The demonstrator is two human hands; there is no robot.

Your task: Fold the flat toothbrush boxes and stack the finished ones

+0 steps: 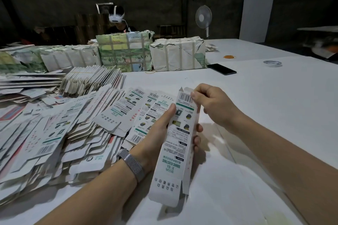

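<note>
A long white toothbrush box [175, 144] with green print and a barcode is held up over the table, opened into a tube. My left hand [157, 133] grips its middle, thumb on the printed face and fingers wrapped round the far side. My right hand [210, 104] pinches the flap at the box's far end, by the barcode. The near end flaps hang open. To the left lies a wide heap of flat boxes [54, 133], and behind it a leaning row of flat boxes [91, 80].
Wrapped bundles [126, 51] stand across the back of the white table [265, 97]. A black phone [222, 69], a tape roll [272, 63] and orange rubber bands [229, 57] lie to the right. A person with a headset [117, 18] sits behind; a fan [203, 17] stands further back.
</note>
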